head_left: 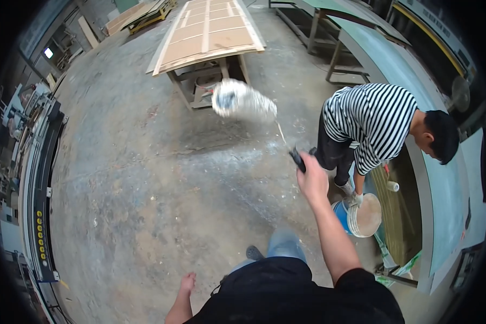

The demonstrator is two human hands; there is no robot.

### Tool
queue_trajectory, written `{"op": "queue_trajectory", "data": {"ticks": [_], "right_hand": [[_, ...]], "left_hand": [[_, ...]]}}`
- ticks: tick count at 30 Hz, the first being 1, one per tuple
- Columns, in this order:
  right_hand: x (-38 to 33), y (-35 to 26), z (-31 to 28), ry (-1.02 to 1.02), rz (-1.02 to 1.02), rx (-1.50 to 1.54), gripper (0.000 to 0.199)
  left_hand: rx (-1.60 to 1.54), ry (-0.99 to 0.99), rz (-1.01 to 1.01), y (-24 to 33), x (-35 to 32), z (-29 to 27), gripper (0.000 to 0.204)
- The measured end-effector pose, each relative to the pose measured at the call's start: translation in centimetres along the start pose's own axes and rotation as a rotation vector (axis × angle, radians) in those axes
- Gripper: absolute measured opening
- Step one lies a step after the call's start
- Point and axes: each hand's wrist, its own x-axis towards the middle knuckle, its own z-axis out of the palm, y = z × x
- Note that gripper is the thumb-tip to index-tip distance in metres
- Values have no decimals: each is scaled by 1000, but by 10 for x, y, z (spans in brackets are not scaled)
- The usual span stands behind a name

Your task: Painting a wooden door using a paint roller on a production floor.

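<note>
My right hand [312, 178] is closed round the black handle of a paint roller [251, 105]. The roller's fluffy white sleeve is held up in front of me, blurred by motion, with its thin wire frame running down to the grip. Low at my left side hangs my left hand [187, 283], fingers loosely bent and nothing visible in it. To the right, a co-worker [370, 116] in a striped shirt bends down, a gloved hand on the rim of a blue bucket [341, 215] with a pale lid or pale contents; I cannot tell which.
Ahead stands a workbench bearing a framed brown panel [213, 38]. A long bench with a pale green panel [410, 86] runs along the right, with another small roller [392, 186] beneath. A long machine [38, 205] lines the left. Stained concrete floor [129, 178] lies between.
</note>
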Motion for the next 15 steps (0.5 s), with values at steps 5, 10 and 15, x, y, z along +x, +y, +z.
{"op": "queue_trajectory", "data": {"ticks": [5,10,15], "right_hand": [[195,-73,109,8,-84,109,44],[376,-120,249,-20,-96,203,46],[505,-195,372,-88,0,323,51]], "left_hand": [[3,36,225,169,106,-10,46],[39,37,355,309,167,-35,46],[-127,109,19,323,189,-83,42]]}}
